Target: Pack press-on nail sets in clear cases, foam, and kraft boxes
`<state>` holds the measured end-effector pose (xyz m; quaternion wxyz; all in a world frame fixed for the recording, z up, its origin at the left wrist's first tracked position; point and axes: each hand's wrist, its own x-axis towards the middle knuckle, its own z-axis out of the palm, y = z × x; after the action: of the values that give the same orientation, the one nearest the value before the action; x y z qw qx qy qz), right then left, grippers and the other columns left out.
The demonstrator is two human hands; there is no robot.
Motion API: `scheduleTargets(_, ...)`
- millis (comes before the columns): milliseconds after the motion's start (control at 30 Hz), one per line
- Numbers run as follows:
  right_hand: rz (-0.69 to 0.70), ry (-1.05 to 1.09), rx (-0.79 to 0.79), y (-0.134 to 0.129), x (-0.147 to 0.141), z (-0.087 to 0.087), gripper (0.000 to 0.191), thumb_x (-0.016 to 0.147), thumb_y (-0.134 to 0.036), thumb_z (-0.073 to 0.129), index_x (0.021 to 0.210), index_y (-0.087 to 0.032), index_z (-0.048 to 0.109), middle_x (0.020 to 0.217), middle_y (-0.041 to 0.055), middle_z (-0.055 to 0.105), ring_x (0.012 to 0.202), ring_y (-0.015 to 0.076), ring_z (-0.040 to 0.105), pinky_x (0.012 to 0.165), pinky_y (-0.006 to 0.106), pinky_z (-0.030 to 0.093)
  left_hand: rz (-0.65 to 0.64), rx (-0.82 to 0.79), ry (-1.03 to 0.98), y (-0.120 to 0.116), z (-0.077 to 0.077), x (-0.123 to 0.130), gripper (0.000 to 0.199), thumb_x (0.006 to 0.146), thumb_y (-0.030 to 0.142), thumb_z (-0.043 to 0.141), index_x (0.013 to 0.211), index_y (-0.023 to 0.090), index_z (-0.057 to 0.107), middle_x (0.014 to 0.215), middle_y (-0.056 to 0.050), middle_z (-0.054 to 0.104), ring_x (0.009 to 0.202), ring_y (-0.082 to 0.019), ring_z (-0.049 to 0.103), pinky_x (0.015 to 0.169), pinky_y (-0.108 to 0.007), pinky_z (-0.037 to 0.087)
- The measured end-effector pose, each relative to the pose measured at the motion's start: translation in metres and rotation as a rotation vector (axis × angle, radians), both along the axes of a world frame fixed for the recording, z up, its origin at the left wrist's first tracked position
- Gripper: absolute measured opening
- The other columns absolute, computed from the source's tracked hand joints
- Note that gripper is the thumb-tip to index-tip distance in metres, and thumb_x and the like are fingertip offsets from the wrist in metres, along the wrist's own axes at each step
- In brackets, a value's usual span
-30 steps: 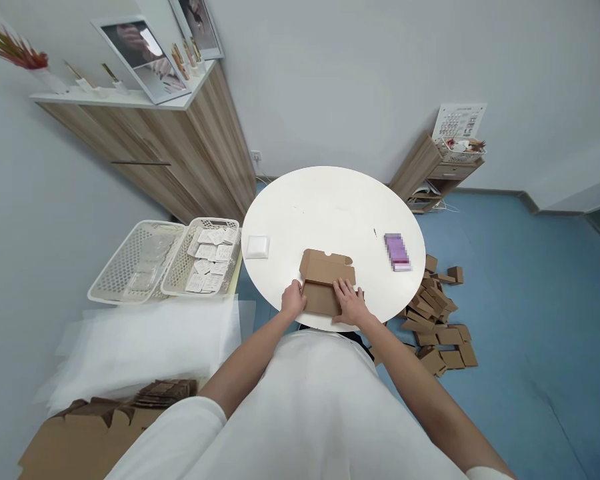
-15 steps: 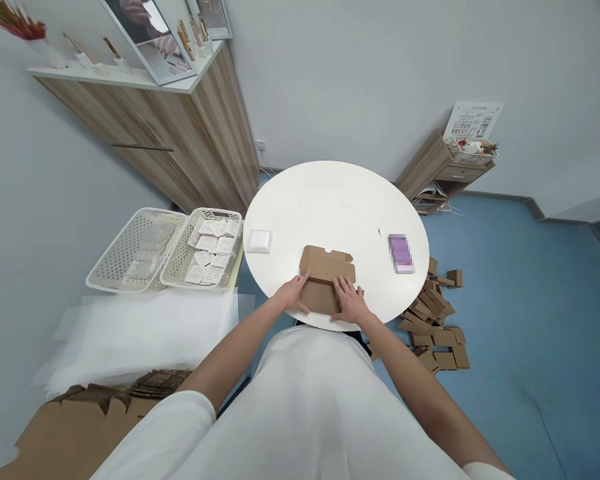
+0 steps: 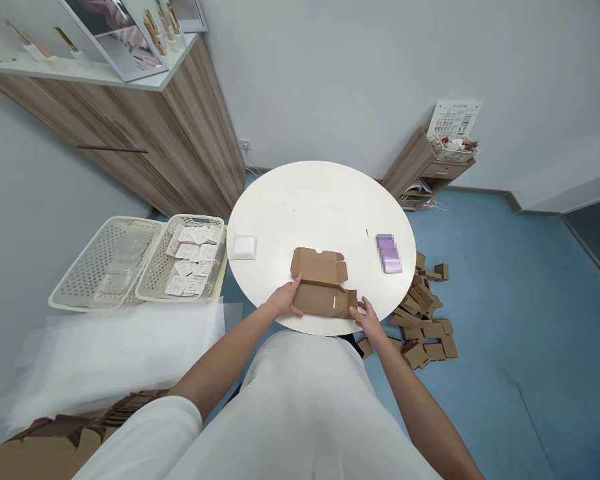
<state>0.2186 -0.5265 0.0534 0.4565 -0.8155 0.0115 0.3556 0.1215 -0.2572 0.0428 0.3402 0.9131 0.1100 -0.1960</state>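
Note:
A brown cardboard box point(image 3: 317, 298) lies unfolded near the front edge of the round white table point(image 3: 325, 200), its lid panel spread away from me. My left hand point(image 3: 284, 299) grips the left end of the box's tray part, thumb on the near side and fingers on the far side. At the right end, my right hand point(image 3: 367, 318) has its fingers around an end flap that sticks out to the right. A small white mark shows on the cardboard near that flap. What lies under the fingers is hidden.
On the table are a white flat packet point(image 3: 244, 247) at left and a blurred purple stack point(image 3: 389, 254) at right. Left of the table stand white baskets point(image 3: 150, 293), one with printed cards. Folded cardboard boxes point(image 3: 423, 313) lie heaped on the floor at right.
My right hand has moved right, off the box's inside, to the end flap, which now extends outward. My left hand stays at the left end. The view has shifted slightly.

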Motion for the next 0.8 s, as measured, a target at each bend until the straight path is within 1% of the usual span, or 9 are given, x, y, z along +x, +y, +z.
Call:
scheduleTargets(33,-0.059,0.072,0.039,-0.001,0.000,-0.002,0.083,0.072,-0.054,0.052,0.139,-0.025,0.012,0.141,0.0096,0.027,0.120,0.0224,0.041,0.086,0.033,0.044,-0.001,-0.003,0.001,-0.002,0.000,0.002,0.124,0.046,0.046,0.076,0.139,0.021,-0.002,0.120,-0.015,0.048,0.108,-0.032,0.049,0.082,-0.035,0.039)
scheduleTargets(100,-0.100,0.118,0.084,0.002,0.000,-0.003,0.077,0.073,-0.051,0.052,0.137,-0.024,0.020,0.137,0.0093,0.036,0.116,0.0218,0.046,0.082,0.031,0.046,-0.005,-0.009,0.006,-0.005,0.001,0.006,0.123,0.046,0.045,0.076,0.139,0.020,0.000,0.118,-0.015,0.049,0.106,-0.033,0.050,0.082,-0.036,0.039)
scheduleTargets(167,-0.054,0.095,0.095,0.010,0.000,-0.002,0.072,0.073,-0.047,0.054,0.135,-0.022,0.026,0.131,0.0095,0.044,0.111,0.0215,0.050,0.080,0.030,0.047,-0.005,-0.012,0.010,-0.008,0.002,0.009,0.122,0.046,0.044,0.077,0.139,0.020,0.002,0.116,-0.015,0.050,0.105,-0.033,0.050,0.082,-0.036,0.039)
scheduleTargets(300,0.079,0.001,0.017,0.026,0.000,0.005,0.066,0.073,-0.044,0.052,0.131,-0.017,0.034,0.124,0.0101,0.050,0.098,0.0197,0.056,0.073,0.029,0.048,0.005,-0.016,-0.007,-0.011,0.001,0.012,0.121,0.045,0.042,0.078,0.139,0.021,0.005,0.115,-0.015,0.050,0.105,-0.033,0.050,0.082,-0.036,0.039)
scheduleTargets(433,0.179,-0.093,-0.019,0.036,0.000,0.007,0.057,0.074,-0.042,0.051,0.125,-0.018,0.043,0.118,0.0076,0.055,0.083,0.0156,0.059,0.068,0.027,0.047,0.039,-0.031,-0.029,-0.014,-0.001,0.012,0.121,0.043,0.040,0.079,0.138,0.021,0.007,0.116,-0.014,0.050,0.106,-0.033,0.050,0.083,-0.036,0.039)
scheduleTargets(467,0.196,-0.117,-0.061,0.038,0.001,0.006,0.053,0.075,-0.041,0.049,0.123,-0.018,0.045,0.114,0.0073,0.056,0.081,0.0152,0.059,0.067,0.027,0.047,0.049,-0.031,-0.028,-0.014,0.000,0.011,0.121,0.043,0.040,0.079,0.138,0.021,0.008,0.116,-0.014,0.050,0.105,-0.033,0.050,0.083,-0.036,0.039)
scheduleTargets(600,0.271,-0.212,-0.324,0.044,0.008,-0.002,0.040,0.078,-0.039,0.044,0.109,-0.017,0.053,0.094,0.0055,0.063,0.079,0.0157,0.059,0.063,0.025,0.044,0.074,-0.030,-0.009,-0.017,0.002,0.008,0.119,0.044,0.041,0.078,0.138,0.021,0.009,0.112,-0.013,0.051,0.102,-0.033,0.052,0.080,-0.035,0.040)
scheduleTargets(700,0.317,-0.234,-0.415,0.045,0.012,-0.006,0.031,0.078,-0.040,0.044,0.094,-0.018,0.057,0.081,0.0040,0.064,0.075,0.0165,0.059,0.061,0.025,0.042,0.084,-0.033,0.019,-0.019,0.003,0.004,0.117,0.047,0.043,0.076,0.139,0.023,0.005,0.112,-0.013,0.051,0.101,-0.032,0.053,0.078,-0.034,0.040)
scheduleTargets(800,0.368,-0.256,-0.507,0.045,0.010,-0.007,0.028,0.080,-0.041,0.040,0.084,-0.019,0.057,0.076,0.0040,0.063,0.072,0.0175,0.058,0.057,0.025,0.039,0.089,-0.035,0.024,-0.020,0.002,0.002,0.117,0.049,0.044,0.075,0.139,0.023,0.003,0.113,-0.013,0.049,0.100,-0.031,0.053,0.077,-0.034,0.040)
